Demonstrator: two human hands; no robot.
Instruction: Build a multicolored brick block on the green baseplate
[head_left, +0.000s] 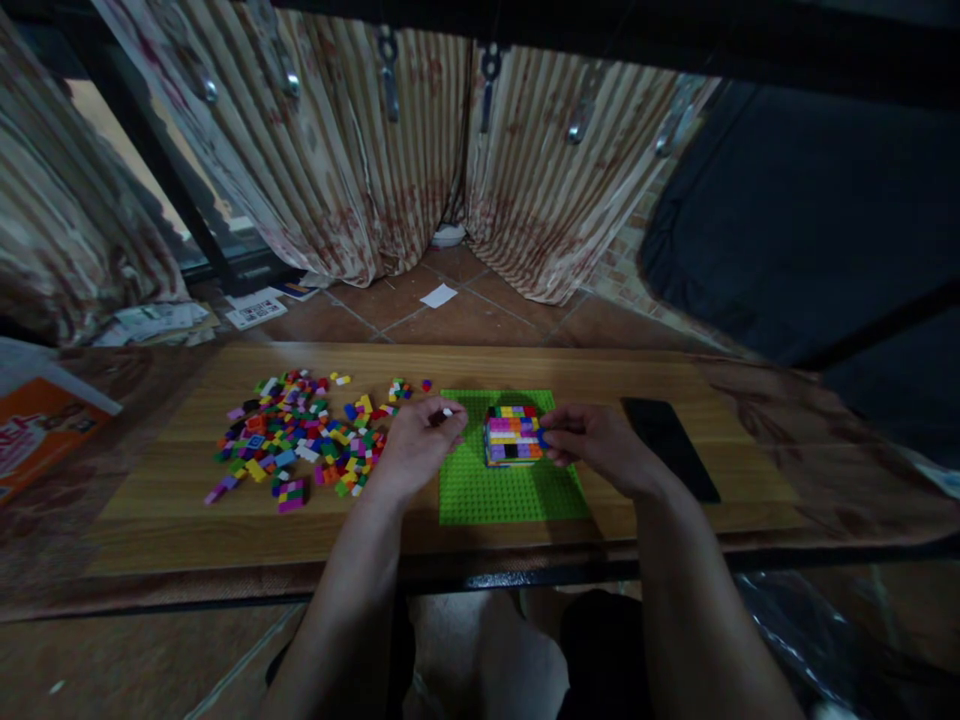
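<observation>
At the left edge of the green baseplate [517, 495], the left hand [416, 440] pinches a white piece [448, 411] too small to make out. The right hand [600, 445] curls against the multicoloured brick block [513, 435] standing on the baseplate, and I cannot tell whether it grips. Loose bricks [300, 440] lie to the left, with dim curtains [337, 150] beyond.

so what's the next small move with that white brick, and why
Probably carry the white brick in the left hand rightward onto the multicoloured stack: it is pinched just beside that stack, and the right hand steadies its far side.
</observation>
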